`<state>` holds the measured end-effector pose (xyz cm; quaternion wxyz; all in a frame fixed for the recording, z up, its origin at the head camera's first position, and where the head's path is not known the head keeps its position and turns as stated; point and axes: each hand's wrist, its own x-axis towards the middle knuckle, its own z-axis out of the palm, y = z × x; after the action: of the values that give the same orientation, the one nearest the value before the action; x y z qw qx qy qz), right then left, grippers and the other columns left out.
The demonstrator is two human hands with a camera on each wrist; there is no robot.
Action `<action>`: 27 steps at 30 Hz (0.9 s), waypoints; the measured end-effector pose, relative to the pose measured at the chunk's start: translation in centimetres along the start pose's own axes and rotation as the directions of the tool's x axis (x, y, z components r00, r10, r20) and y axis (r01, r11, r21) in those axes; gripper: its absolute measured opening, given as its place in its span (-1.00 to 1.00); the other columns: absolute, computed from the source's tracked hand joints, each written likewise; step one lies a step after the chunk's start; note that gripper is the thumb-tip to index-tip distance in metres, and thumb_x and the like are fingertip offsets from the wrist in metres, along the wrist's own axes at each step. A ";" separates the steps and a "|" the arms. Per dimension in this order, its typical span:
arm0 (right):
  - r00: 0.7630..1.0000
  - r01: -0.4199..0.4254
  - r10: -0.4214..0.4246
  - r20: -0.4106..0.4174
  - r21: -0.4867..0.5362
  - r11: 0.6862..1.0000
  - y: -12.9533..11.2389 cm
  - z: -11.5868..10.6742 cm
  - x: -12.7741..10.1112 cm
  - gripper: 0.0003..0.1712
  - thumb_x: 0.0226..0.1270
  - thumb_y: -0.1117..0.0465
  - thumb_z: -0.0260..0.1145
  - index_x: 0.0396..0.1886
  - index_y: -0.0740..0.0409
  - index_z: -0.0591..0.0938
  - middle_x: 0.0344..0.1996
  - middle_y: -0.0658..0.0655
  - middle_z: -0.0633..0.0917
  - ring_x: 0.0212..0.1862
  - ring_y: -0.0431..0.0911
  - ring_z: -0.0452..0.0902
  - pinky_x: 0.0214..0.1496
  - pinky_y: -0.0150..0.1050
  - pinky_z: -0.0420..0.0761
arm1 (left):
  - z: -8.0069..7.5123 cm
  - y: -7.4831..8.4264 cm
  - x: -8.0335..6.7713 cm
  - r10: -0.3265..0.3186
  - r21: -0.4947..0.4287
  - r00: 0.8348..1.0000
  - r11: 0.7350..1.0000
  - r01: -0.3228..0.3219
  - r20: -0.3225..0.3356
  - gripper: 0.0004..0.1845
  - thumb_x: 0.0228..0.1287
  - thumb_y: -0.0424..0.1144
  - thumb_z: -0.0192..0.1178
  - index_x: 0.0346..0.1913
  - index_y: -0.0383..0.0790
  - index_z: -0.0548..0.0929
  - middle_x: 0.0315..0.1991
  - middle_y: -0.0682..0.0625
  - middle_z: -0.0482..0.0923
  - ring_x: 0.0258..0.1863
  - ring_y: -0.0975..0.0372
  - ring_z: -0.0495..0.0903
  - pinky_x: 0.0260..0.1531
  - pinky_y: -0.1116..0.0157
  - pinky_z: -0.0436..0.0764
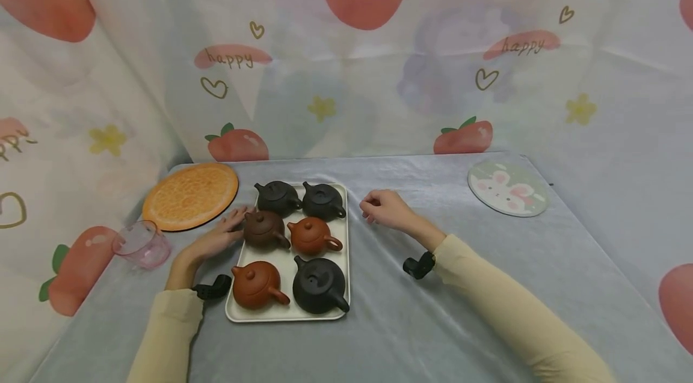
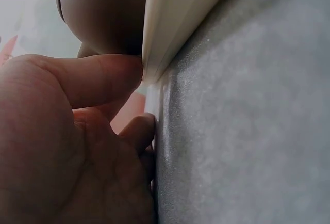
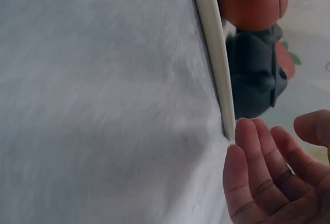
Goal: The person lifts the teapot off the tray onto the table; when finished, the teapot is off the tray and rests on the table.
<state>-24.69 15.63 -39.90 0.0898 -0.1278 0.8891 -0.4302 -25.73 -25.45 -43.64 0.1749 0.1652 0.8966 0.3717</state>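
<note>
A cream tray [image 1: 285,312] lies on the table with several small clay teapots on it. At its far end stand a black teapot [image 1: 277,199] and a second black teapot [image 1: 322,202]. A dark brown teapot [image 1: 263,230] and a reddish-brown teapot [image 1: 310,235] sit mid-tray; nearer are another reddish-brown teapot [image 1: 255,285] and a larger black teapot [image 1: 318,287]. My left hand [image 1: 219,235] touches the tray's left rim beside the dark brown teapot, thumb tip on the edge in the left wrist view. Just off the far right corner, my right hand [image 1: 388,210] holds nothing, fingers loosely bent.
An orange round mat [image 1: 191,196] lies at the back left, with a clear pinkish glass [image 1: 143,245] in front of it. A round rabbit-print mat [image 1: 507,189] is at the back right. Fruit-print curtains [image 1: 368,94] enclose the grey cloth-covered table [image 1: 422,329].
</note>
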 end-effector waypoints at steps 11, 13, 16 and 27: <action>0.997 -0.051 0.057 -0.054 0.102 0.993 -1.4 2.3 1.5 -0.72 0.46 0.16 0.16 -0.20 0.29 0.66 -0.44 0.15 0.70 -0.46 -0.06 0.65 -0.48 -0.38 0.55 | 0.1 -0.1 0.0 0.013 0.014 1.000 1.000 -0.013 -0.014 -0.32 0.46 -0.23 -0.05 0.54 -0.31 0.01 0.54 -0.40 -0.31 0.51 -0.25 -0.45 0.40 -0.27 -0.42; 0.997 -0.054 0.061 -0.051 0.119 0.991 -1.5 2.5 1.6 -0.72 0.45 0.16 0.17 -0.21 0.30 0.66 -0.46 0.15 0.70 -0.49 -0.08 0.63 -0.51 -0.40 0.53 | 0.1 -0.1 0.0 0.018 0.004 1.000 1.000 -0.018 -0.011 -0.31 0.45 -0.22 -0.05 0.54 -0.32 0.00 0.53 -0.41 -0.33 0.50 -0.25 -0.47 0.40 -0.27 -0.44; 0.998 -0.051 0.056 -0.040 0.130 0.990 -1.7 2.9 1.7 -0.72 0.44 0.16 0.17 -0.22 0.32 0.65 -0.46 0.16 0.71 -0.52 -0.10 0.60 -0.52 -0.40 0.53 | 0.1 -0.1 0.0 0.034 -0.004 0.999 0.999 -0.034 -0.013 -0.31 0.44 -0.24 -0.04 0.53 -0.35 0.01 0.52 -0.44 -0.32 0.50 -0.26 -0.46 0.40 -0.27 -0.44; 0.996 -0.073 0.074 -0.046 0.028 0.997 -1.9 3.6 2.2 -0.69 0.47 0.07 0.15 -0.25 0.22 0.66 -0.51 0.12 0.71 -0.56 -0.07 0.59 -0.43 -0.33 0.54 | 0.3 0.0 0.3 0.034 0.026 0.999 0.999 -0.033 -0.037 -0.34 0.45 -0.20 -0.04 0.53 -0.29 0.08 0.53 -0.41 -0.24 0.52 -0.23 -0.40 0.42 -0.24 -0.42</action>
<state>-25.56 11.13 -40.75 0.0865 -0.0837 0.8893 -0.4412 -25.89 -25.14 -43.88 0.1498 0.1753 0.9015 0.3663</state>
